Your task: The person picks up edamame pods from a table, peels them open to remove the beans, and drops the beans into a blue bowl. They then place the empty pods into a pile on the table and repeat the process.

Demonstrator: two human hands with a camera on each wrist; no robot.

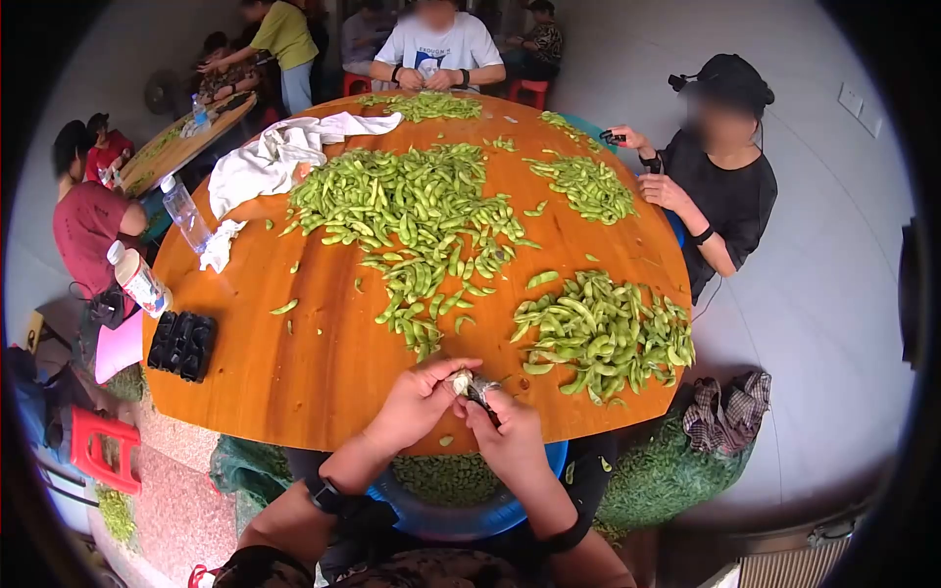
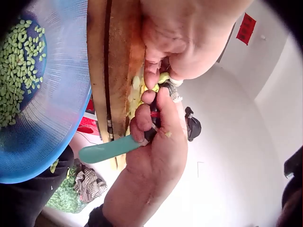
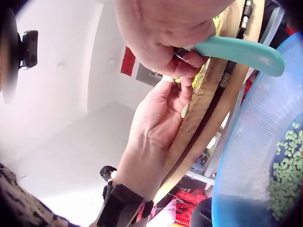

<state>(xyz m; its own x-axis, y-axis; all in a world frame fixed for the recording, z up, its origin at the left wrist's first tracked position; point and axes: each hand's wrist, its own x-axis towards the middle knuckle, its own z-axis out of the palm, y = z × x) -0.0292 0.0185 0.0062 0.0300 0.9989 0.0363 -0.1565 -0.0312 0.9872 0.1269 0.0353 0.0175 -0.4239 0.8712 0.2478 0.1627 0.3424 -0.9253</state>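
Observation:
My left hand (image 1: 410, 410) and right hand (image 1: 512, 431) meet at the near edge of the round wooden table (image 1: 323, 382). A yellow-green edamame pod (image 2: 163, 78) is pinched between the left thumb and fingers, which hide most of it; the thumb tip has a white cover (image 2: 176, 82). Curled in the right hand is a small tool with a teal handle (image 2: 111, 149); the handle sticks out below the fist, and its working end is hidden by the fingers. Below the hands sits a blue basin (image 3: 236, 137) with shelled green beans (image 2: 19, 71) in it.
Edamame pods form a large heap (image 1: 412, 196) mid-table and a smaller pile (image 1: 603, 333) at right. A black tray (image 1: 182, 345), bottles (image 1: 184, 216) and a white cloth (image 1: 265, 167) lie at left. A person in black (image 1: 725, 176) sits at right, another (image 1: 441, 49) opposite.

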